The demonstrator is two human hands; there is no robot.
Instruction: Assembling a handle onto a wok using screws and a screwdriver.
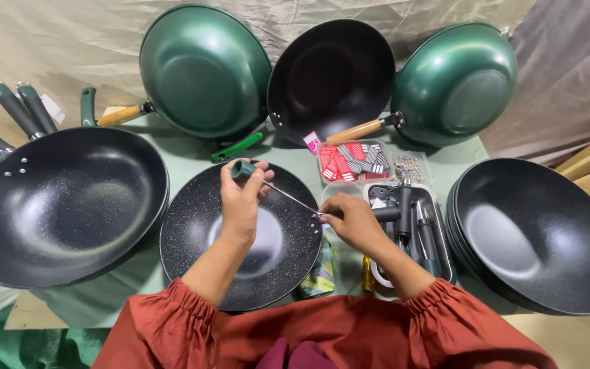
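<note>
1. Left hand (240,201) grips a green-handled screwdriver (268,183) above the speckled pan (240,236) lying on the counter (192,160).
2. Right hand (353,220) pinches the screwdriver tip at the pan's right rim.
3. The pan carries no handle yet; loose handles (411,225) lie in the tray (445,263) beside it.
4. Stacked pans (541,236) stand at right.

pan (199,225) between large wok (63,205) and tray (438,205), woks (203,68) propped behind
</note>
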